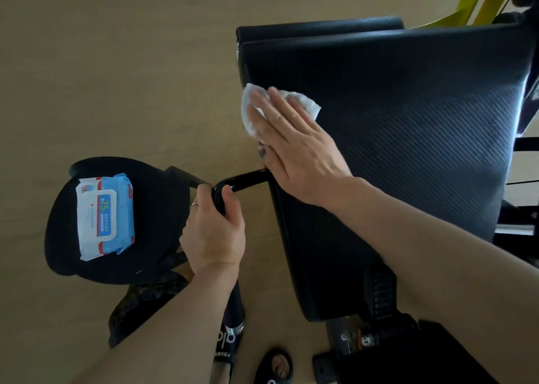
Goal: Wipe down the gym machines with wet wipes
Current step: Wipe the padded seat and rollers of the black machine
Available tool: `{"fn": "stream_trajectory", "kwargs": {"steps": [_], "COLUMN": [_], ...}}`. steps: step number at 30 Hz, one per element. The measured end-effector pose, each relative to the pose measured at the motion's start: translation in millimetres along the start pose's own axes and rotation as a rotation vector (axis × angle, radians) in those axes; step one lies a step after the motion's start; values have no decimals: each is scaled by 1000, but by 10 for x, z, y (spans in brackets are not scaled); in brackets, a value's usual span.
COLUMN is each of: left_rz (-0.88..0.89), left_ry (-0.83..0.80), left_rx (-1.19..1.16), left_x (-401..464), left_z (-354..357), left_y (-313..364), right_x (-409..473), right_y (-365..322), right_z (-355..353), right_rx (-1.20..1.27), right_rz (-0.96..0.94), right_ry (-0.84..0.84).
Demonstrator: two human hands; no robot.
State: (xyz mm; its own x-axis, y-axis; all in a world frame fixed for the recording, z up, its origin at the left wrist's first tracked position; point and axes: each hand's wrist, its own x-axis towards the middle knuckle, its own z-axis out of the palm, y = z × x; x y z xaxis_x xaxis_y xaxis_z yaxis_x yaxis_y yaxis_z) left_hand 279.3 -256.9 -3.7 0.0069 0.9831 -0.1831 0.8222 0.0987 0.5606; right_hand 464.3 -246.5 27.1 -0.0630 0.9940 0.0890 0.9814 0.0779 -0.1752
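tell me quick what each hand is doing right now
Left hand: grips the black bar.
Right hand: open, flat fingers pressing the wet wipe on the pad.

The right hand lies flat with straight fingers on a white wet wipe, pressing it on the black padded bench near its left edge. The left hand grips a black metal handle bar beside the bench. A pack of wet wipes rests on a round black seat pad, over the wooden floor.
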Motion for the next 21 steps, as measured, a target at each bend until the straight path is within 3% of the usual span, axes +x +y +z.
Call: {"fn": "stream_trajectory", "kwargs": {"steps": [3, 5, 6, 7, 10, 12, 16, 21], "left_rz": [4, -10, -13, -14, -15, -15, -31, -24], "left_ry": [4, 2, 5, 11, 20, 18, 12, 32], "left_rx": [-9, -2, -1, -2, 0, 5, 24, 32], "left_x": [7, 7, 5, 3, 0, -4, 1, -10], "left_z": [8, 18, 20, 18, 16, 18, 4, 14], "left_y": [-13, -3, 4, 5, 8, 14, 38, 25], "right_x": [-191, -182, -163, -181, -477, -599, -227, -240], "right_y": [393, 382, 272, 138, -161, -64, 56, -141], "right_z": [-96, -112, -94, -61, 85, 50, -73, -1], "right_rx": [42, 75, 82, 81, 11, -107, -297, -297], "right_rz": [300, 578, 632, 580, 87, -143, -321, -313], "right_ry": [75, 140, 131, 99, -92, -168, -248, -283]}}
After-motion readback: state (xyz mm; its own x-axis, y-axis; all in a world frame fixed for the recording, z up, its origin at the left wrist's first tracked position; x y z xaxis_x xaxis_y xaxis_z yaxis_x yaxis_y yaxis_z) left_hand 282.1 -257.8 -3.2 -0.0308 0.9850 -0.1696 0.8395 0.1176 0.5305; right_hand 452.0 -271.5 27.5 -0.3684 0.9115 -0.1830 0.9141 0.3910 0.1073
